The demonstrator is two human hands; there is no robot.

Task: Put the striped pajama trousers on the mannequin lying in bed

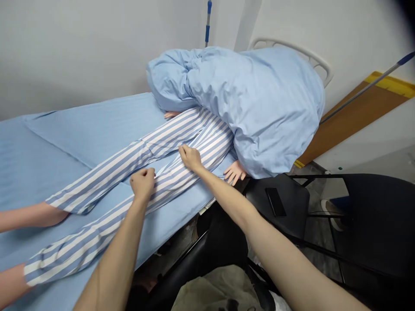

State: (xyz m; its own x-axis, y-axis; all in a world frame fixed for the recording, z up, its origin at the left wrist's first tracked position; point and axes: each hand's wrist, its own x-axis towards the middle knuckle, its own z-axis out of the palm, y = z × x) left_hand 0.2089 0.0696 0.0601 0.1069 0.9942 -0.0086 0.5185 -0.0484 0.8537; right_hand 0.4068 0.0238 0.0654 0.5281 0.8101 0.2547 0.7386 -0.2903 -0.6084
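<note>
A lying figure, apparently a care manikin, wears blue-and-white striped trousers. My right hand is closed at the inner thigh of the nearer trouser leg, seemingly gripping the cloth. Lower along the same leg, by the knee, my left hand is closed in a fist against the trousers. The fingertips of both hands are partly hidden. A bunched light-blue quilt covers the figure's upper body. The manikin's hand sticks out from under it, palm up, at the bed's near edge.
The figure lies on a bed with a blue sheet. Black chairs stand at the near right, one with a black phone on its seat. Behind are a white headboard, a brown board and a metal pole.
</note>
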